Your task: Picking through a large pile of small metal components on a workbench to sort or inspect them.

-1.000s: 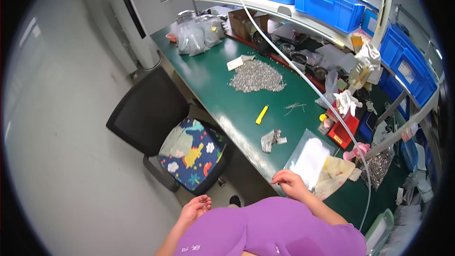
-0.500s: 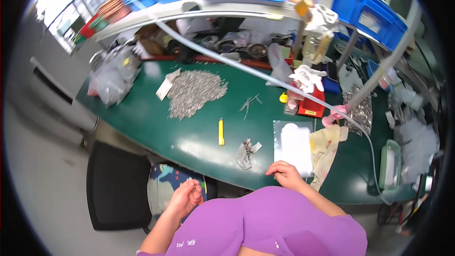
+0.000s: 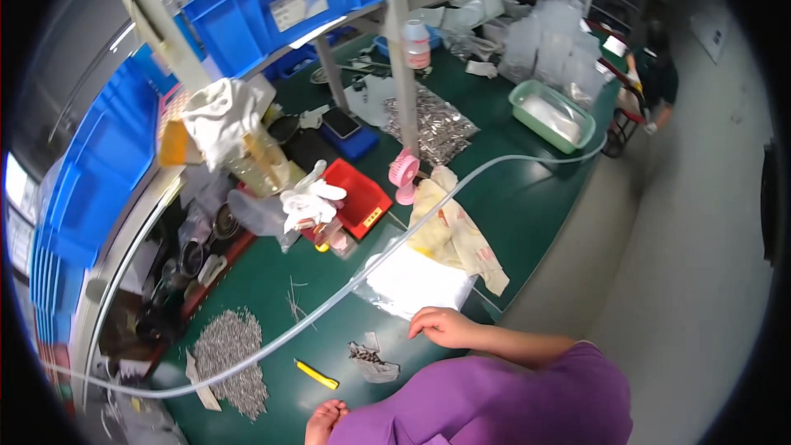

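My left hand (image 3: 325,417) is at the lower edge, its fingers curled together beside the table's near edge; whatever they may hold is hidden. Close to it lies a yellow utility knife (image 3: 316,374). My right hand (image 3: 442,327) hovers at or just above the table, fingers loosely bent and nothing visible in them. Just beyond it is a clear plastic bag with a bright white sheet (image 3: 412,282). Between the hands sits a small crumpled clear bag with dark bits (image 3: 375,363). A heap of small silvery metal pieces (image 3: 231,354) spreads at the left.
A clear hose (image 3: 321,311) arcs across the view. A red bin (image 3: 356,198), white gloves (image 3: 311,199), a pink fan (image 3: 404,175), a yellowish cloth (image 3: 453,231) and a green basket (image 3: 552,117) stand farther off. Blue crates (image 3: 288,0) sit above. Another person (image 3: 657,74) is far right.
The view has swung to the right, bringing the green basket, the aisle and another person into sight. Both hands stay near the table's near edge; the left now shows less.
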Available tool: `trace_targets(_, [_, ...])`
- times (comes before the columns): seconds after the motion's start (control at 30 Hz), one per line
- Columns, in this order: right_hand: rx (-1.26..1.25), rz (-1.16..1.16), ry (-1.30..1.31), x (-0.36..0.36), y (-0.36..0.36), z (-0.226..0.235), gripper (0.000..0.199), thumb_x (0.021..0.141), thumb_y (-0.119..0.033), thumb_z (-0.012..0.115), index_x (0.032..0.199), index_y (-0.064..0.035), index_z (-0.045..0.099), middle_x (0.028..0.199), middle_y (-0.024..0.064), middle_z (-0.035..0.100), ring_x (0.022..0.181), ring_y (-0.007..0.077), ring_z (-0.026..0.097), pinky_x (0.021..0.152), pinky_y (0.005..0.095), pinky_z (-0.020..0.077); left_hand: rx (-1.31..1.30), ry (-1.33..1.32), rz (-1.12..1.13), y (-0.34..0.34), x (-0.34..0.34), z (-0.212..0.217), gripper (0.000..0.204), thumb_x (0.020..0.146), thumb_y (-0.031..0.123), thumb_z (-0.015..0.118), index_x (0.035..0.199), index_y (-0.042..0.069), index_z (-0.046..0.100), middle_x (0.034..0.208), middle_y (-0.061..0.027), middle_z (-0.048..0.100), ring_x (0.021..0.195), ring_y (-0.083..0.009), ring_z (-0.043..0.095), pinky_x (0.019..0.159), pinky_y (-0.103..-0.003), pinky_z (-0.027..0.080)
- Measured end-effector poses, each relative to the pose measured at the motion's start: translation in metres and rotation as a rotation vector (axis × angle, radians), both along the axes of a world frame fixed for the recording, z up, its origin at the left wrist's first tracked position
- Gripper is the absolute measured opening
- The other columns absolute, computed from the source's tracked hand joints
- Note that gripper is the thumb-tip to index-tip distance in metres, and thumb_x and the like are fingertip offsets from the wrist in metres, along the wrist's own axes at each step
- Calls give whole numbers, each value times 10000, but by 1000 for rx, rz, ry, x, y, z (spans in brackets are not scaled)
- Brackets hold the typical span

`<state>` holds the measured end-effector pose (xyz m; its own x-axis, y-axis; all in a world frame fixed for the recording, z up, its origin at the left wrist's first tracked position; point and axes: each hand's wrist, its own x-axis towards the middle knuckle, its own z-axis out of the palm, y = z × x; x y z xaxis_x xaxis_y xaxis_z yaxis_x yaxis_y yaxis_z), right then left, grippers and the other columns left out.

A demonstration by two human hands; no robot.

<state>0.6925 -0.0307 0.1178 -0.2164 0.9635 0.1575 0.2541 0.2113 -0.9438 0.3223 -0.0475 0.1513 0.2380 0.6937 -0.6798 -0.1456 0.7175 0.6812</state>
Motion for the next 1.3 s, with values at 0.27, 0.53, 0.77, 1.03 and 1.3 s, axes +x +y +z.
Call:
trace_targets(0.27, [-114,-329,-17,-31,-70,-16,262,785,74,467,918,-60,649,956,71,617,920,219,598,812,303,468,-235,-106,-316,83,15,-30,138,969,147,464,1013,40,539,887,-84,626,723,-172,660,636,-271,572])
trace_targets(0.53, [-46,-191,2,-95,-97,-49,268,763,74,479,904,-86,641,995,60,599,952,240,581,824,341,469,-134,-133,-484,74,5,-54,264,979,323,437,914,82,524,609,-31,474,441,-145,401,387,-245,332])
trace_targets(0.77, [415,-95,-142,-163,-94,-80,277,685,75,519,862,-106,631,975,50,586,953,258,568,803,362,481,168,-287,-604,50,-31,-58,56,897,38,511,942,35,543,917,-114,588,677,-167,530,594,-262,443])
trace_targets(1.03, [590,-167,-188,-274,-140,-107,294,673,94,542,859,-107,649,943,28,614,894,228,592,746,332,499,303,-204,-592,-15,-142,-82,108,939,123,509,1012,44,507,855,-84,587,631,-153,572,528,-244,475])
trace_targets(1.3, [557,-220,-264,-318,-141,-57,348,660,151,451,854,-46,662,890,66,641,872,214,615,774,315,494,221,-252,-324,-35,-241,-89,224,1000,238,380,1060,49,485,706,-14,485,477,-95,353,426,-232,291])
